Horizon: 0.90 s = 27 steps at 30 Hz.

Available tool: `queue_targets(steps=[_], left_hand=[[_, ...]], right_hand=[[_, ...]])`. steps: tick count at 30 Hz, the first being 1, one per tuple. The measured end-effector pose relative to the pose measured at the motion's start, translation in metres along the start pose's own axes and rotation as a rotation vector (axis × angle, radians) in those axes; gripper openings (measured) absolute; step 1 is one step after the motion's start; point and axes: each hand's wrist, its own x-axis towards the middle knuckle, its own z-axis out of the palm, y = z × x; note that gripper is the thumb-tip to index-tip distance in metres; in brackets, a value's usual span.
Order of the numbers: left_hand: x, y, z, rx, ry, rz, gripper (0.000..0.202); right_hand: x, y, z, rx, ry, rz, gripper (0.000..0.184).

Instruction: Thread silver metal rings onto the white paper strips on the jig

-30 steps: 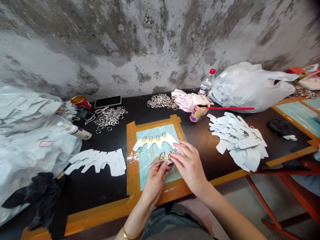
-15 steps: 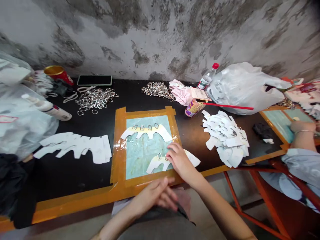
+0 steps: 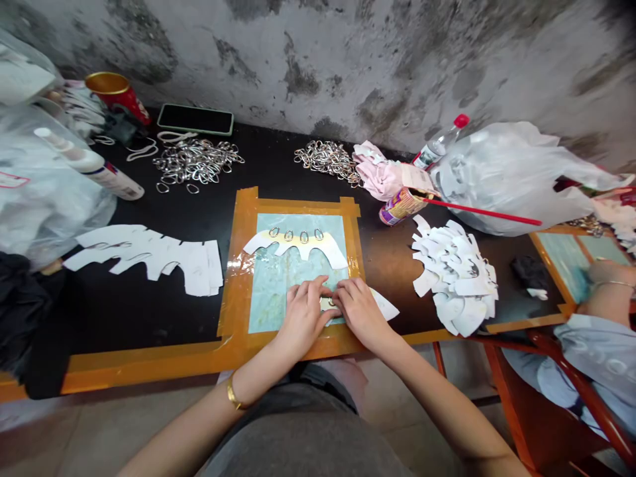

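Observation:
My left hand (image 3: 304,313) is closed on the near white scalloped piece (image 3: 385,305), thumb and fingers pressed to its middle and covering its left end. Beside it my right hand (image 3: 362,313), also closed, has its fingertips on the same piece at a small metal ring (image 3: 331,301). The piece's right tip sticks out past my right hand. Just beyond my hands, another white scalloped piece (image 3: 320,252) with a yellowish upper band lies on the blue-green sheet (image 3: 271,291), several metal rings along its top edge.
Flat white pieces (image 3: 199,265) overlap at the left; a heap of them (image 3: 460,275) lies at the right. Metal rings form two piles (image 3: 196,161) (image 3: 328,161). A phone (image 3: 196,119), a glue-like bottle (image 3: 104,172) and a can with a red stick (image 3: 400,207) stand around. A co-worker's arm (image 3: 613,291) is far right.
My left hand has come up from the table's front edge onto the near piece, next to my right hand. My right hand has stayed on that piece. The view has shifted slightly.

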Motion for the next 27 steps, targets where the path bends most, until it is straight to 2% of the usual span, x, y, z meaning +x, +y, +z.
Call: queue_targets(steps=[5,10,14,18,24,27], left_hand=[[-0.003,0.004,0.005,0.082,0.011,-0.028,0.045],[0.000,0.005,0.005,0.088,-0.006,-0.058,0.039],[0.001,0.008,0.001,0.124,-0.038,-0.090,0.046],[0.001,0.009,-0.002,0.115,-0.041,-0.111,0.053],[0.000,0.008,-0.005,0.106,-0.018,-0.090,0.064],[0.000,0.009,-0.006,0.111,-0.022,-0.073,0.063]], right_hand=[[-0.003,0.003,0.006,-0.061,-0.001,-0.057,0.016],[-0.012,0.009,0.011,-0.081,0.090,-0.135,0.023],[-0.023,0.010,0.017,-0.070,0.114,-0.147,0.023],[-0.027,0.006,0.017,0.022,0.129,-0.097,0.020],[-0.008,0.010,-0.009,0.221,-0.024,-0.120,0.022],[0.006,0.014,-0.024,0.259,-0.145,-0.107,0.031]])
